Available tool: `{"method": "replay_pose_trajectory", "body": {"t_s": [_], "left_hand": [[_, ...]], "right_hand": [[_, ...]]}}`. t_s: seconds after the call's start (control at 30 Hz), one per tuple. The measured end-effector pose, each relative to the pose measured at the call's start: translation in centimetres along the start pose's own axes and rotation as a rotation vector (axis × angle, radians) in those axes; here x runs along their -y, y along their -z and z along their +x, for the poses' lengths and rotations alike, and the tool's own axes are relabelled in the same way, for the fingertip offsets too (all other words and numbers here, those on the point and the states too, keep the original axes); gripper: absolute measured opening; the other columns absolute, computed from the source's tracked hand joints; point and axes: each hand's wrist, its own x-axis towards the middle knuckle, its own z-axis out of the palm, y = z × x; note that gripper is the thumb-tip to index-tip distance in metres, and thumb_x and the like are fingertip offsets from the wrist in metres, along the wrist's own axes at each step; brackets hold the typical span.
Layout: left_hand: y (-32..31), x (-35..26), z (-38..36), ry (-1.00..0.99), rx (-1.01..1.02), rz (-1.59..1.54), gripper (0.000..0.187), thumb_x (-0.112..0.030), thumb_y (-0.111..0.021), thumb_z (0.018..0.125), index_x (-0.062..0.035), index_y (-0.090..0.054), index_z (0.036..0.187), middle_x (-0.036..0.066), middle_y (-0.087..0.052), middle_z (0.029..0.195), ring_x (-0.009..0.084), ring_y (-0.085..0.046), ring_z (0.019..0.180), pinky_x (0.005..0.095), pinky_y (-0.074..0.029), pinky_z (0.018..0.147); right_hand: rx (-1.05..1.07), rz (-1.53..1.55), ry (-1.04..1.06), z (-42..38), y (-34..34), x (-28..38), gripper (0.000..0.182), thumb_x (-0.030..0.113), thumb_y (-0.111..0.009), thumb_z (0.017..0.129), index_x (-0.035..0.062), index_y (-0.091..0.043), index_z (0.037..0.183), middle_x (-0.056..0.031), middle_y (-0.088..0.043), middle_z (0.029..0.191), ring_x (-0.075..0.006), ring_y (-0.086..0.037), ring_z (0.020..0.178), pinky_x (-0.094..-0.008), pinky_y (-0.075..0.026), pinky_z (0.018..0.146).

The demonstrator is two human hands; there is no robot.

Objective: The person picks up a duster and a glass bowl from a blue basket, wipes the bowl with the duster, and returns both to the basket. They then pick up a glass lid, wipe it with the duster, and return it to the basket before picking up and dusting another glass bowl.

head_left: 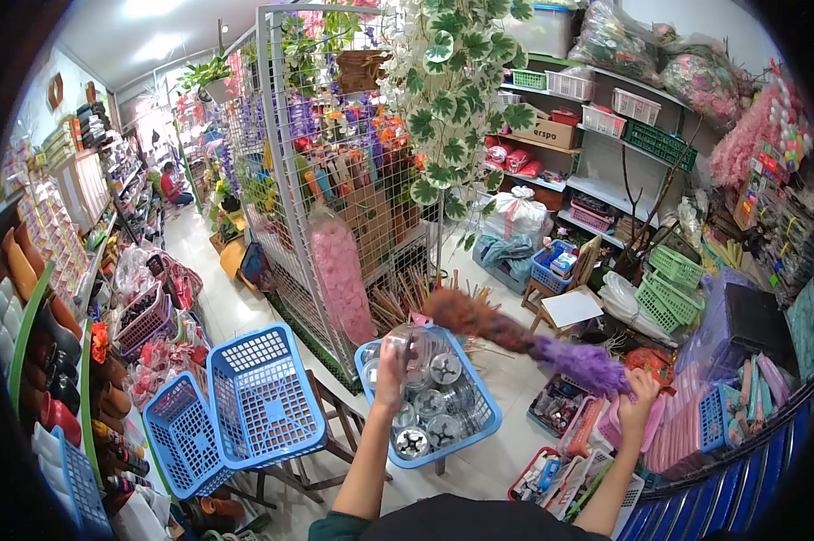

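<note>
My right hand [639, 389] is closed round the purple end of a long fluffy duster [551, 352]. The duster reaches leftward, and its brown-orange tip is close to my left hand [390, 362]. That hand is wrapped round a clear jar [413, 348], held above a blue basket [468, 436]. Inside the basket lie several clear glass-like jars [446, 368], some showing round patterned ends. My fingers partly hide the held jar.
Two blue baskets [264, 338] rest on stools to the left. A wire-grid rack [285, 180] with artificial flowers stands ahead. Crowded shelves [19, 270] line the left wall. At right are green baskets [676, 269] and pink bundles [677, 424]. A person [174, 185] crouches far down the aisle.
</note>
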Motion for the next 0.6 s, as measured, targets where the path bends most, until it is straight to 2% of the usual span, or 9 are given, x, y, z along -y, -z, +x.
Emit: {"method": "replay_pose_trajectory", "body": {"t_s": [0.07,0.13,0.2,0.27,0.33,0.43,0.57,0.6], "left_hand": [[0.6,1.4,0.0,-0.021,0.068,0.108,0.051,-0.042,-0.04,0.094,-0.0069,-0.044,0.13,0.007,-0.05,0.125,0.018,-0.049,0.116,0.0348,-0.042,0.096],[1.9,3.8,0.2,-0.068,0.063,0.194,0.052,-0.042,-0.042,0.094,-0.0074,-0.042,0.133,0.005,-0.048,0.126,0.0174,-0.047,0.117,0.0341,-0.04,0.097],[3.7,6.4,0.0,-0.013,0.039,0.167,0.058,-0.038,-0.043,0.093,-0.0021,-0.036,0.138,0.009,-0.04,0.137,0.0194,-0.036,0.128,0.0328,-0.025,0.108],[-0.1,0.9,-1.0,-0.016,0.066,0.169,0.061,-0.037,-0.043,0.092,0.0003,-0.034,0.138,0.013,-0.038,0.138,0.0227,-0.033,0.131,0.0325,-0.022,0.109],[0.2,0.6,-0.7,-0.073,0.162,0.175,0.062,-0.038,-0.044,0.091,0.0007,-0.033,0.139,0.014,-0.038,0.138,0.0233,-0.034,0.131,0.0325,-0.022,0.109],[1.1,1.9,-0.6,-0.044,0.038,0.206,0.063,-0.039,-0.044,0.09,-0.0002,-0.033,0.139,0.013,-0.038,0.138,0.0226,-0.035,0.128,0.0326,-0.022,0.108],[1.0,1.4,-0.6,-0.077,0.113,0.16,0.064,-0.041,-0.044,0.09,0.0002,-0.034,0.139,0.013,-0.038,0.138,0.0226,-0.035,0.129,0.0329,-0.023,0.108],[1.0,1.0,-0.6,-0.054,0.141,0.192,0.065,-0.043,-0.045,0.09,-0.0012,-0.035,0.138,0.011,-0.041,0.135,0.0225,-0.039,0.126,0.0332,-0.027,0.106]], "right_hand": [[0.014,0.042,0.016,-0.3,-0.7,0.2,0.034,-0.005,-0.056,0.059,0.0,-0.065,0.092,-0.0094,-0.053,0.08,-0.0278,-0.048,0.082,-0.0368,-0.034,0.083],[0.025,0.085,0.031,-0.4,-0.9,1.0,0.036,-0.006,-0.054,0.058,-0.0005,-0.064,0.093,-0.0098,-0.052,0.081,-0.028,-0.048,0.083,-0.0369,-0.034,0.084],[0.21,0.148,0.045,-0.1,-0.7,1.8,0.039,-0.007,-0.051,0.058,-0.0014,-0.064,0.094,-0.0102,-0.052,0.083,-0.0283,-0.047,0.085,-0.0369,-0.034,0.085],[0.178,0.137,0.008,-0.2,-0.9,1.7,0.038,-0.007,-0.051,0.058,-0.0018,-0.064,0.094,-0.0105,-0.052,0.083,-0.0284,-0.047,0.085,-0.0366,-0.034,0.085],[0.137,0.031,-0.043,-0.1,-1.0,1.8,0.038,-0.007,-0.052,0.058,-0.0021,-0.064,0.094,-0.0108,-0.052,0.082,-0.0287,-0.048,0.085,-0.0366,-0.034,0.085],[0.11,0.09,0.016,-0.5,-1.3,1.3,0.039,-0.007,-0.052,0.058,-0.0015,-0.065,0.095,-0.0112,-0.052,0.082,-0.0291,-0.048,0.085,-0.0368,-0.034,0.084],[0.154,0.153,0.027,-0.9,-2.0,0.4,0.039,-0.007,-0.053,0.059,-0.0015,-0.065,0.095,-0.0115,-0.052,0.082,-0.0293,-0.047,0.085,-0.0368,-0.034,0.084],[0.13,0.096,0.019,-1.0,-2.1,0.3,0.039,-0.006,-0.053,0.059,-0.0016,-0.065,0.095,-0.0116,-0.052,0.081,-0.0292,-0.048,0.085,-0.0366,-0.034,0.083]]}}
